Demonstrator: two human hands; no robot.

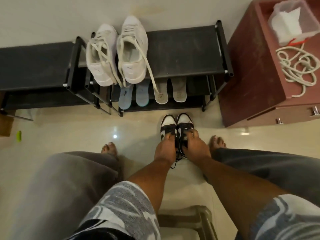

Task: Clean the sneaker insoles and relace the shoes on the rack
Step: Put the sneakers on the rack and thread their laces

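Two black-and-white sneakers stand side by side on the floor, toes toward the rack. My left hand [165, 150] grips the left sneaker [168, 124] at its opening. My right hand [194, 146] grips the right sneaker [185, 121], fingers curled into its laces. A black lace end [174, 163] dangles below my hands. A pair of white sneakers [117, 52] with loose cream laces sits on the top shelf of the black shoe rack [183, 51]. Two blue insoles [134, 95] and two beige insoles [170, 90] lie on a lower shelf.
A maroon cabinet [256, 80] stands at the right, carrying a coiled white rope [297, 66] and a clear tub of tissues [292, 21]. My bare feet and knees flank the sneakers. A stool edge [195, 217] shows below. A green object [18, 135] lies at the left.
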